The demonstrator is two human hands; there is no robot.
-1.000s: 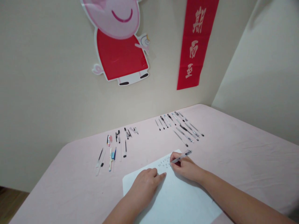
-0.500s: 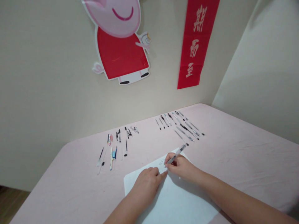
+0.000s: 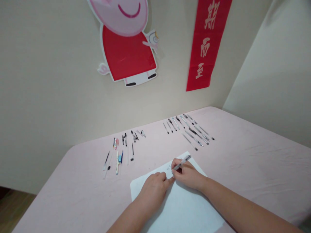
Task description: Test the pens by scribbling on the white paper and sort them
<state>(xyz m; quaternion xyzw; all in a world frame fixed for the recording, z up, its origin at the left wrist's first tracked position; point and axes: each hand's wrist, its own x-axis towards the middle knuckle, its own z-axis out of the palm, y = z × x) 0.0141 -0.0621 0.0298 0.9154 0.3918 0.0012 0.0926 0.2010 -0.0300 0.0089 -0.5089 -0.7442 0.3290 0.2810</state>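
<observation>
A pen with a clear barrel (image 3: 184,161) is pinched in my right hand (image 3: 188,174), slanting up to the right. Its tip meets the upper part of a white sheet of paper (image 3: 184,207), where my fingers partly cover it. Small dark letters (image 3: 169,168) show just left of the pen. My left hand (image 3: 154,187) lies on the sheet's left side, with its index finger stretched toward the right hand and the other fingers partly bent. Nothing is held in it.
Several pens (image 3: 191,139) lie in rows at the back right of the pink-covered table (image 3: 80,194). Caps, refills and pen parts (image 3: 117,162) are spread at the back left. A red banner (image 3: 206,48) and a cartoon pig cutout (image 3: 128,55) hang on the wall behind.
The pen's upper end has tipped lower while my right hand stays near the same spot on the paper. My left hand keeps its place. The whole view has shifted slightly.
</observation>
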